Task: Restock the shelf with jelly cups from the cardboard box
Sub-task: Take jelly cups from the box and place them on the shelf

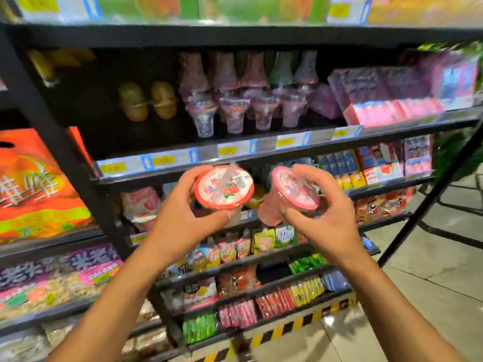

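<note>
2 jelly cups are up in front of me, 1 in each hand, both held in the air just below the front rail of the black metal shelf (207, 152) and apart from each other.

The left hand (180, 218) grips the red-rimmed jelly cup (224, 188). This cup is round and wide, with a glossy white foil lid printed with red fruit and crinkled clear film on top. The fingers curl round its far left side and the thumb presses in under the near edge.

The right hand (324, 218) holds the pink jelly cup (290, 194), which is tilted with its lid towards the left. It is a tapering, translucent plastic tub with a pink-rimmed lid. The fingers wrap over the top right of it and the thumb pinches against the side wall.

On the tier above the rail I count 4 clear cups (234, 113) in the front row. They are stemmed, thin plastic, and each has another turned upside down over it. Motion blur stops me counting the ones behind.

To their left sit 2 yellow-green domed tubs (133, 100), smooth and shiny. To their right is a stack of flat pink cartons (392, 111).

At least 5 yellow price labels (162, 159) line the rail.

1 orange bag (34, 189) with large white characters fills the neighbouring bay on the left.
</note>
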Demonstrator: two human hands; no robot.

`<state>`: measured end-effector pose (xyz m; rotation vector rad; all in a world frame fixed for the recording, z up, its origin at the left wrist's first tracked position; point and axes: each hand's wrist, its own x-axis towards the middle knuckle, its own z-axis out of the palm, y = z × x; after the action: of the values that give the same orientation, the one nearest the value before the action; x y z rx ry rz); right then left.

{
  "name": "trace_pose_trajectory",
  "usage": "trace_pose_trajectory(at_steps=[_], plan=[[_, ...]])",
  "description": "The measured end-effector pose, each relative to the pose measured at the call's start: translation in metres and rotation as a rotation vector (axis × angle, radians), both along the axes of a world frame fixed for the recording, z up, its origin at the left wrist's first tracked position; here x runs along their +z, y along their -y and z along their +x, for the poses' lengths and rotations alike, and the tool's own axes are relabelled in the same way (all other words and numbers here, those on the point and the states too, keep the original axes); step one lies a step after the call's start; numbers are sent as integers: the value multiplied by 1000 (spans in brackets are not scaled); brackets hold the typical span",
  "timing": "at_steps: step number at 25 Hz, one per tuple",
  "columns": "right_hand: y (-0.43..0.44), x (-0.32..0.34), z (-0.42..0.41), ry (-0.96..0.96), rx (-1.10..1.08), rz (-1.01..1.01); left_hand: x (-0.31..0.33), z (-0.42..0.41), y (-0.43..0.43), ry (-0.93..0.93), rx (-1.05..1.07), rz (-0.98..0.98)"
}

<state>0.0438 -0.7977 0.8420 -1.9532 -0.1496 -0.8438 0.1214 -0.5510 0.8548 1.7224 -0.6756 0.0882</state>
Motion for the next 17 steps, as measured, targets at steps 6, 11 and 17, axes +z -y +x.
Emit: trace_pose_trajectory(at_steps=[6,11,17], plan=[[49,57,53,108,-98,-14,54,69,48,191,-51,-50],[99,75,86,127,-151,-58,63,96,80,203,-26,-66],[185,95,159,-35,-310,-403,63,110,104,195,111,-73]])
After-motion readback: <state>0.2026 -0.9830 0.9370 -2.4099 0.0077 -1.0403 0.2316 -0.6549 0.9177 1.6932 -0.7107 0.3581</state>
